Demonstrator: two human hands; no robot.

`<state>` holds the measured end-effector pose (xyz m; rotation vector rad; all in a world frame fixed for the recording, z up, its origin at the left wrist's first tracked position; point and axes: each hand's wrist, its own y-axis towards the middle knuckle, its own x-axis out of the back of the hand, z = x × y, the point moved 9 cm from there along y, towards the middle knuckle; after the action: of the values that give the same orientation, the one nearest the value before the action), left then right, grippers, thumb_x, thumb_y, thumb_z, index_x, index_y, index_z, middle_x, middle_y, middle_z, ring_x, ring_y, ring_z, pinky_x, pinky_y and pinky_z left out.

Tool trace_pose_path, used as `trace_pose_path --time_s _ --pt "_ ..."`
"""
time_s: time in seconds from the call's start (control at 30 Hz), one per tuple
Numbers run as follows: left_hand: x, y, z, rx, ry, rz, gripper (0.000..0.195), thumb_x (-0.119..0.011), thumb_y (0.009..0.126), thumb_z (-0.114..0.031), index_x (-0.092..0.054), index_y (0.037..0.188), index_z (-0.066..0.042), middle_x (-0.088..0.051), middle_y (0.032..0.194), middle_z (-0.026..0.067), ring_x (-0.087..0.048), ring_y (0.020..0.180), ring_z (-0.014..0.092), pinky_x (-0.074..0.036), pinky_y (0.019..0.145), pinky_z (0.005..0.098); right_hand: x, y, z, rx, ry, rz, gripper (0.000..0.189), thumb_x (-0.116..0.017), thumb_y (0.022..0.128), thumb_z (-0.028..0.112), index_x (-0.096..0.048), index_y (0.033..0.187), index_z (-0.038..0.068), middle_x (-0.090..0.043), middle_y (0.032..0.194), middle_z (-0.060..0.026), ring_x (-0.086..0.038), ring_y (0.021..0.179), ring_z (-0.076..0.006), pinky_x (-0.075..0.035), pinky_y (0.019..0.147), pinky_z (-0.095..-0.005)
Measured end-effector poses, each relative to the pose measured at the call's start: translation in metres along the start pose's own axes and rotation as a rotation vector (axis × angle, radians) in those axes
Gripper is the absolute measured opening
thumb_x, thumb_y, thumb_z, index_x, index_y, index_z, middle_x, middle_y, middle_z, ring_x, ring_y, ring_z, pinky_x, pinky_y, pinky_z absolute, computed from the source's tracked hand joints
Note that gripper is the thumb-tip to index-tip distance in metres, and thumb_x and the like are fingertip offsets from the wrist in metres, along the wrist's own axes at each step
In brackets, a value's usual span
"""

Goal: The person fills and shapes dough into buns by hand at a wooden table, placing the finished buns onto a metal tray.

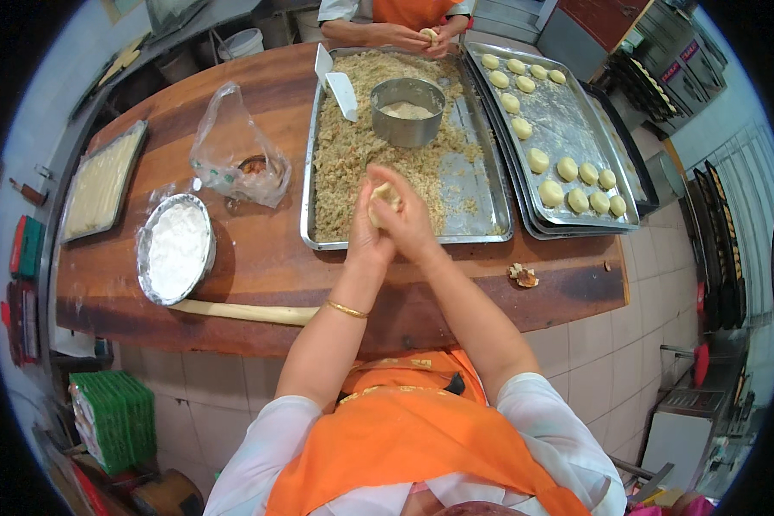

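Both my hands are cupped around one piece of pale dough [384,197], held above the near part of a metal tray [471,216]. My left hand [366,229] supports it from the left. My right hand [409,219] wraps it from the right, the thumb lying over the dough. Crumbly filling [342,174] covers most of the tray, thinning out to bare metal at its right side. A round metal ring or bowl [407,132] stands in the filling, with pale crumbs inside. A white plastic scraper [342,95] rests at the tray's left edge.
Round dough balls [567,169] sit on stacked trays [580,219] to the right. At left are a bowl of flour [177,248], a dough rope [251,311], a plastic bag [232,148] and a covered tray [100,184]. Across the table, a co-worker's hands [426,40] hold dough.
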<state>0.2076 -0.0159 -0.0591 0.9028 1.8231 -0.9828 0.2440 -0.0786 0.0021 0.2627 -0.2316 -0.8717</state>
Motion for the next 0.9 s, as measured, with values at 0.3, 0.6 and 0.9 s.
trace_pose_path --time_s 0.3,0.6,0.9 --pt "0.026 0.001 0.003 -0.043 0.026 -0.195 0.014 -0.062 0.097 -0.026 -0.061 0.102 -0.012 -0.064 0.088 0.0016 -0.065 0.077 0.014 -0.051 0.052 0.0247 -0.017 -0.008 -0.004 0.04 -0.261 0.216 0.065 -0.054 0.09 0.014 -0.037 0.153 0.012 -0.051 0.14 -0.0105 -0.052 0.123 -0.0225 -0.042 0.103 -0.0344" --pt "0.009 -0.018 0.007 -0.006 0.026 -0.234 0.015 -0.064 0.095 -0.025 -0.059 0.098 -0.011 -0.062 0.088 0.0028 -0.062 0.078 0.016 -0.052 0.06 0.0298 -0.003 -0.011 -0.014 -0.045 -0.287 0.33 0.069 -0.065 0.089 0.034 -0.04 0.149 0.011 -0.047 0.145 -0.0161 -0.052 0.127 -0.0307 -0.044 0.103 -0.0408" --pt "-0.015 -0.041 0.02 0.256 0.033 0.07 0.045 -0.039 0.106 -0.047 -0.051 0.131 -0.012 -0.061 0.116 0.0056 -0.063 0.1 0.019 -0.057 0.083 0.0361 0.006 -0.014 0.045 0.238 -0.572 0.333 0.071 -0.08 0.079 0.025 -0.049 0.141 0.011 -0.047 0.148 -0.0177 -0.056 0.124 -0.0318 -0.047 0.099 -0.0416"
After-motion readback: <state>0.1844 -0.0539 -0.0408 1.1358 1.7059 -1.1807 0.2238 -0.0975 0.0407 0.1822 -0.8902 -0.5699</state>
